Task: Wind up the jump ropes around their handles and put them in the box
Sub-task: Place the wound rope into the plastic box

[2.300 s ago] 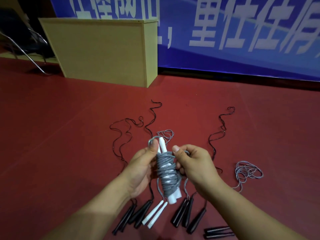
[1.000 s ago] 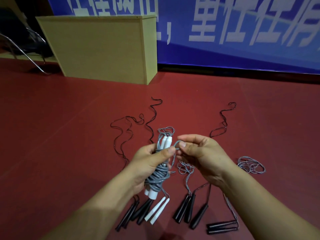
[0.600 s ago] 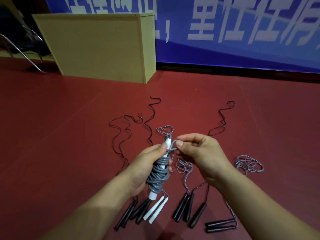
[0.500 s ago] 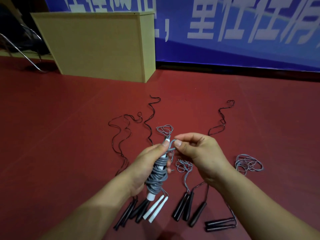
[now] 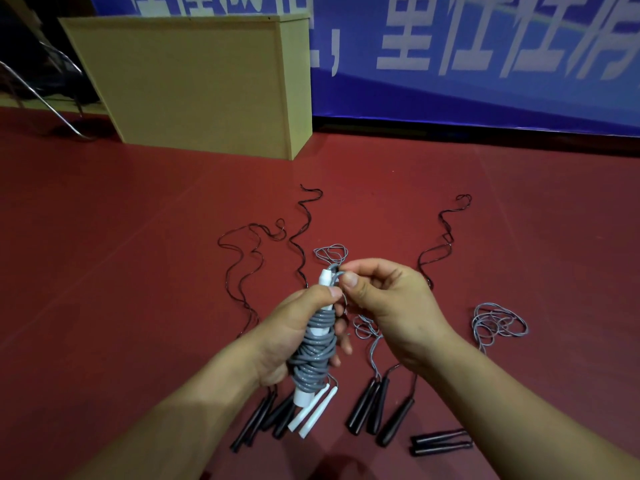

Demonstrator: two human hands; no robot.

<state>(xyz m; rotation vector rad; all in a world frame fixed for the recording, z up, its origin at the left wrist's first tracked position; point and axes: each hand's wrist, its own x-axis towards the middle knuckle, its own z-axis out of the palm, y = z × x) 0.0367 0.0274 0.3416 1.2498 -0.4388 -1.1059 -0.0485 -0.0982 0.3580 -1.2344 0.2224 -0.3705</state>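
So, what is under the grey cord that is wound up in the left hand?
Under the grey cord, white handles stick out at both ends. The left hand grips the bundle, so its far side is hidden.

This looks like a sports hall or activity room. A dark red sports floor [image 5: 104, 271] spreads out all around, with a blue banner [image 5: 485, 64] bearing large white characters along the wall far ahead. Several jump ropes [image 5: 498, 320] lie loose on the floor, with a plain wooden box [image 5: 194, 84] further off.
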